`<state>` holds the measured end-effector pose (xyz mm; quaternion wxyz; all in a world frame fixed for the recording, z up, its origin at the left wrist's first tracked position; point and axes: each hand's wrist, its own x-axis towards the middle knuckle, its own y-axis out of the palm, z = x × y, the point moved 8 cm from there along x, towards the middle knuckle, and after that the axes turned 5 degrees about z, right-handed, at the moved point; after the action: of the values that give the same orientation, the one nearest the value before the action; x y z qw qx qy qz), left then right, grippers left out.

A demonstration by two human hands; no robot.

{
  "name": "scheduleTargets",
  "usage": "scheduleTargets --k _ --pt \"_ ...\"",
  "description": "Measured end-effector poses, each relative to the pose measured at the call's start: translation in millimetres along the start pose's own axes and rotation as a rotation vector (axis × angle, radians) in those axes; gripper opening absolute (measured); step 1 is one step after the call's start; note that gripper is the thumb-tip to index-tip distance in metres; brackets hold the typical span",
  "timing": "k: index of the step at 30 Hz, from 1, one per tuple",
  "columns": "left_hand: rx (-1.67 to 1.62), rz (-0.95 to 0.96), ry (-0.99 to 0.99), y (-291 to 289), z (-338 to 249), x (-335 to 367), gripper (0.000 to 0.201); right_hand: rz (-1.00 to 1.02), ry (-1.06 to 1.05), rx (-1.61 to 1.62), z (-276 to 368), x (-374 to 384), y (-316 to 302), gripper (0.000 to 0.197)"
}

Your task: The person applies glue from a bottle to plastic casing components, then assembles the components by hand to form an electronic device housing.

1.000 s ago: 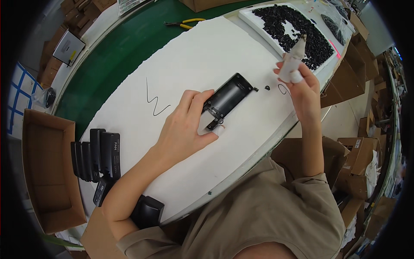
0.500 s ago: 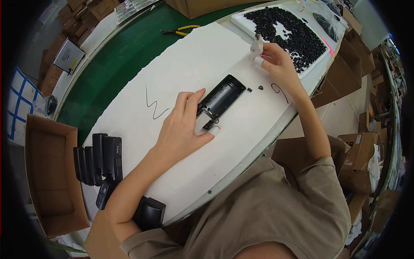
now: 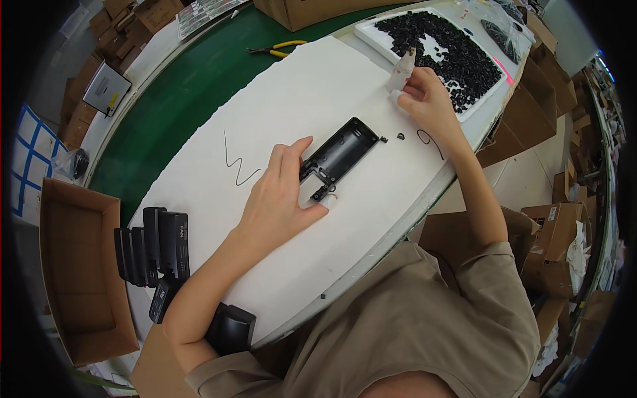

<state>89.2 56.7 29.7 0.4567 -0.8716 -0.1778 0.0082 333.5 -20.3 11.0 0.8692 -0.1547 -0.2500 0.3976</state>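
A black plastic housing, its hollow side up, lies slantwise on the white sheet. My left hand is closed about its near end, fingers along one side and thumb at the other. Farther off to the right, my right hand pinches a small whitish pointed object with a brownish tip; its exact kind is unclear. White coverings wrap both thumbs. Two tiny black parts sit off the housing's far end: one part close to it, another part slightly right.
Beyond my right hand stands a white tray of small black pieces. Yellow-handled pliers lie on the green surface. Several black cases are grouped at the left beside an open cardboard box. A black piece rests near my left elbow.
The whitish object has tilted, its tip swinging right and slightly up with my right hand. The housing has shifted only a little in my left hand.
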Motion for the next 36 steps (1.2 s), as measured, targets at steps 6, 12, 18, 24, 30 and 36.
scheduleTargets --k 6,12,18,24,30,36 --pt "0.013 -0.005 0.009 0 -1 0 0.074 0.043 0.066 0.022 1 -3 1 0.04" --pt "0.009 -0.015 0.026 0 -2 0 0.072 -0.032 0.046 0.229 -4 -1 -2 0.043" --pt "0.012 -0.014 0.017 -1 -3 0 0.072 0.026 0.089 0.158 -3 11 0 0.039" --pt "0.011 -0.001 -0.001 -2 -2 0 0.071 -0.037 -0.118 -0.099 18 48 3 0.037" --pt "0.029 -0.016 0.046 -1 -4 0 0.072 0.073 -0.095 -0.236 16 122 30 0.033" --pt "0.009 -0.009 0.046 2 1 -1 0.071 0.033 -0.058 -0.335 9 147 33 0.029"
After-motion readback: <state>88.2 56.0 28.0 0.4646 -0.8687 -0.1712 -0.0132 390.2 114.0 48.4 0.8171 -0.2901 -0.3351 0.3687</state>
